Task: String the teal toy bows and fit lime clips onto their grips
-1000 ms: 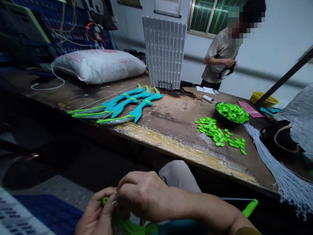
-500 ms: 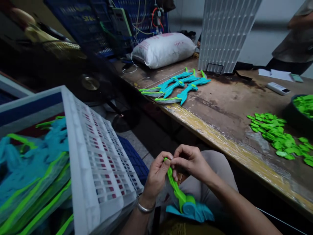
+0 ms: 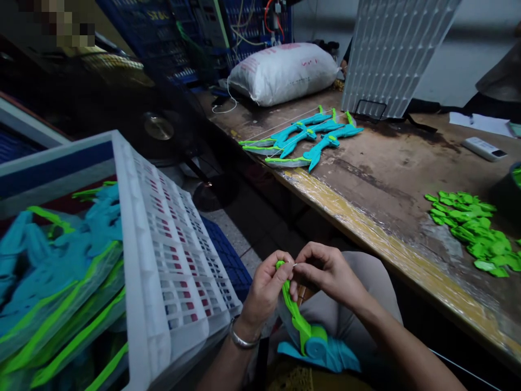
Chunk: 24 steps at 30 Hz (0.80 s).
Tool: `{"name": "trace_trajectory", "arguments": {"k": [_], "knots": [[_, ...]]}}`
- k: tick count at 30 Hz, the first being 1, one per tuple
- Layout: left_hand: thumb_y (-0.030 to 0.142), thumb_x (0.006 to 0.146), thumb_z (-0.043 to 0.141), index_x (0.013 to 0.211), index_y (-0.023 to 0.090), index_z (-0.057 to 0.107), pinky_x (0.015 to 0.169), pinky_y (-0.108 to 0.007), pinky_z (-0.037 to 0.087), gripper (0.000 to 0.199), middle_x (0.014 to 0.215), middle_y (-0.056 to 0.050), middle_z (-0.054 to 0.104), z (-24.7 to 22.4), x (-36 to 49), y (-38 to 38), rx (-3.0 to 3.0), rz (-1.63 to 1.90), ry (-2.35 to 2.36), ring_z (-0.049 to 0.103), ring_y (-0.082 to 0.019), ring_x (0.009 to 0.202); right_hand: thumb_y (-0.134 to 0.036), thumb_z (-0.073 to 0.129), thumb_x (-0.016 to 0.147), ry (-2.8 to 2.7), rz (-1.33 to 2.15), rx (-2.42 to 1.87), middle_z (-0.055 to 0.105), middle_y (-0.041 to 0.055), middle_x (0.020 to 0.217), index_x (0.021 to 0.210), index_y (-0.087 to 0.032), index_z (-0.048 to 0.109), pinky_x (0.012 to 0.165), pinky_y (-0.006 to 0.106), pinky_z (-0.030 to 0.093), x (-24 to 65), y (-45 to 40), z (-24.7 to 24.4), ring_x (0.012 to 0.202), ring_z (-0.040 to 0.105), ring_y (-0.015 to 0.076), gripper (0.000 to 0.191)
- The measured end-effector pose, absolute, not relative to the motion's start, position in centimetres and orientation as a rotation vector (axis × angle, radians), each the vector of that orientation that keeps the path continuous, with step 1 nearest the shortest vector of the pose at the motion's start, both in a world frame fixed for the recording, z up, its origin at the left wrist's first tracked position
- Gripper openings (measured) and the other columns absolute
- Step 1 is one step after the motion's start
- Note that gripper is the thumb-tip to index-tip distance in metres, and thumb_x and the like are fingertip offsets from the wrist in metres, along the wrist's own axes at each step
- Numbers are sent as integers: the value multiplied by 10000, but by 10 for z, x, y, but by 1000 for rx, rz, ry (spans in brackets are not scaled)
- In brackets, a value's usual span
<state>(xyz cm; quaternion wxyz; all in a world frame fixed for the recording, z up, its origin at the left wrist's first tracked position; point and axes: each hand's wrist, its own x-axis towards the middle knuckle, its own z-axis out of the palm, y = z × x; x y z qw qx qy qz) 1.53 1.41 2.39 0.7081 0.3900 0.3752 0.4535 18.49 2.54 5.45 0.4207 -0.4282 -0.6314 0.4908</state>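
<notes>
A toy bow point(image 3: 297, 321) with a green limb and a blue grip rests across my lap. My left hand point(image 3: 269, 285) is closed around the upper tip of the green limb. Close against it, my right hand point(image 3: 328, 274) pinches a thin white string point(image 3: 295, 265) beside the tip. The bow's blue part lies low, near my body, and its far end is out of sight. How the string sits at the tip is hidden by my fingers.
Left of me stands a white plastic crate point(image 3: 179, 271) full of blue and green bows. On the workbench point(image 3: 391, 179) lie several finished-looking bows point(image 3: 313, 136), a pile of green pieces point(image 3: 472, 228), a stuffed white sack point(image 3: 285, 73) and a white remote-like device point(image 3: 484, 148).
My right hand has drawn slightly away from the left, and a short length of string now shows between them. The camera view has shifted a little, so the surroundings appear further right.
</notes>
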Motion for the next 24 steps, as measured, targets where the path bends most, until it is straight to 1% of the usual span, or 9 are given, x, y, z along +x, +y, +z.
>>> {"name": "trace_trajectory", "arguments": {"k": [2,5,7,12,17,20,24], "knots": [[416,909,708,849,193,573,463,-210,496,268,594,57,568,23,15,17,850,998,830,575,-103,461,-278,630,985,-1595,1174,-1068,626,8,774,830,-173,609,640,251,499,184,25,55,687,618,143,188],[436,861,756,833,174,606,452,-210,486,303,605,44,585,21,13,23,835,979,807,574,-103,462,-206,498,1040,-1818,852,-938,635,82,969,908,-177,578,730,303,519,182,25,59,850,606,181,157],[460,834,777,834,160,629,448,-209,473,335,583,32,598,20,12,27,835,953,767,561,-103,452,-155,445,1050,-1980,700,-817,627,114,1041,945,-177,563,774,336,515,183,28,62,919,579,203,160],[463,766,839,797,152,631,421,-215,473,376,532,30,600,20,13,27,742,939,750,552,-107,413,-126,427,1056,-2131,645,-724,594,98,955,966,-166,537,712,312,479,189,34,64,852,533,198,147],[509,696,878,779,157,630,378,-201,455,439,475,40,592,25,21,23,669,977,809,540,-108,368,-111,425,1024,-2076,706,-754,582,75,908,943,-184,498,695,311,463,188,33,62,795,531,191,130],[536,711,855,728,167,588,359,-192,437,455,485,47,580,28,27,20,687,1012,865,521,-95,354,-110,460,999,-1977,732,-784,594,61,913,968,-190,509,715,310,480,186,31,59,805,560,184,99],[537,787,795,730,176,562,371,-177,440,434,523,57,571,28,30,16,724,1038,918,532,-84,378,-121,476,1016,-1882,687,-835,608,57,916,976,-193,530,727,311,493,186,26,51,819,572,178,98]]}}
